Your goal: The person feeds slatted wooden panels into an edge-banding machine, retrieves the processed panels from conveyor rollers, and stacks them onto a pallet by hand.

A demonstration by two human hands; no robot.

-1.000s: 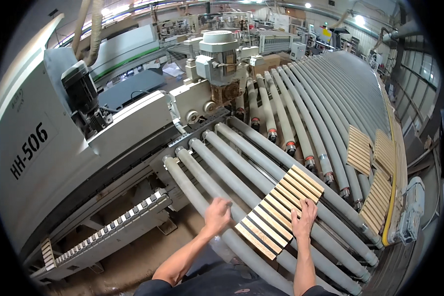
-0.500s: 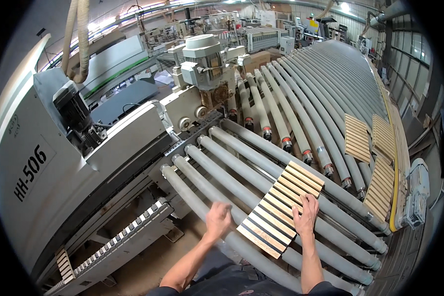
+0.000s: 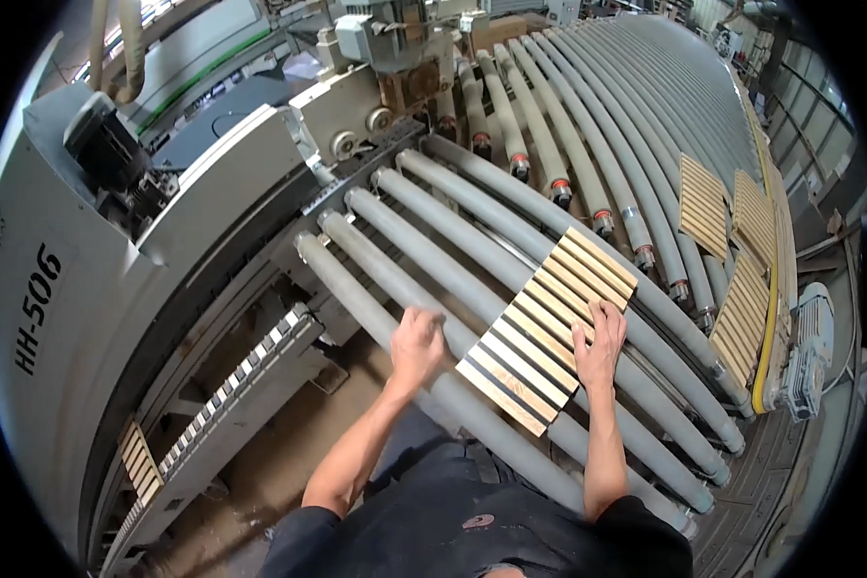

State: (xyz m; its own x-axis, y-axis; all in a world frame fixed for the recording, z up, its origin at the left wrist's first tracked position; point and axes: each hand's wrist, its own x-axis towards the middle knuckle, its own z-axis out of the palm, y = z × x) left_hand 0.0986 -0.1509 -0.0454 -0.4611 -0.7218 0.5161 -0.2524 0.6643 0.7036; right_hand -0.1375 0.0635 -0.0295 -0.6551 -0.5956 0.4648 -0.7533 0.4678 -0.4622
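A panel of light wood slats with dark gaps (image 3: pixel 546 329) lies slantwise across the grey conveyor rollers in front of me. My right hand (image 3: pixel 599 345) rests on it near its right edge, fingers spread and thumb apart. Left of the panel, my left hand (image 3: pixel 417 345) is curled closed above the nearer rollers, apart from the panel. Its curled fingers hide whatever may be inside, and it is slightly blurred.
Several similar slatted panels (image 3: pixel 703 207) lie at the right end of the far rollers. A large grey machine (image 3: pixel 77 260) stands at left, with a toothed conveyor rail (image 3: pixel 236 390) below. A yellow strip (image 3: pixel 773 308) and a grey motor (image 3: pixel 813 356) border the right side.
The view has tilted downward, so the scene sits higher in the picture and more of my dark shirt shows. Both hands keep about the same places relative to the panel.
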